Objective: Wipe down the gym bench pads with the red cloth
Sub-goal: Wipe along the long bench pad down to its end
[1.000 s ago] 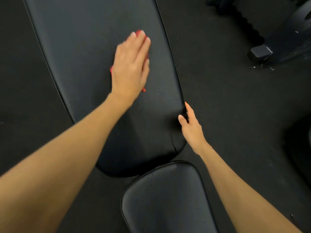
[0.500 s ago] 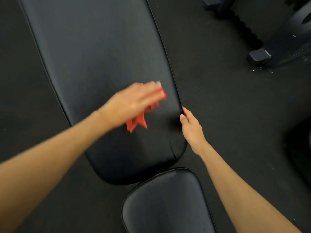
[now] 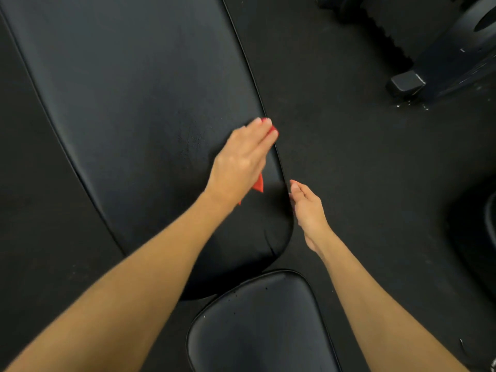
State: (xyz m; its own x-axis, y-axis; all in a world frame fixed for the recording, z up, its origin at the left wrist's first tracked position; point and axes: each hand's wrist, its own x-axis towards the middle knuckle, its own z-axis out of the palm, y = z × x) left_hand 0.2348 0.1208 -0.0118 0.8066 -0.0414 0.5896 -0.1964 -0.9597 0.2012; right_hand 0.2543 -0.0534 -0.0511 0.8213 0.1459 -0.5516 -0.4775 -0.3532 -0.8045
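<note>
A long black back pad of the gym bench runs from the top left down to the middle. A smaller black seat pad lies just below it. My left hand presses flat on the red cloth near the back pad's right edge; the hand hides most of the cloth, and only red corners show at the fingertips and below the palm. My right hand rests with relaxed fingers against the back pad's right side edge and holds nothing.
Dark rubber floor surrounds the bench. Black equipment with a square foot stands at the top right. A dark rounded object sits at the right edge.
My left hand slid the red cloth from the upper middle of the back pad down and then right to the pad's right edge. My right hand stayed at the pad's side.
</note>
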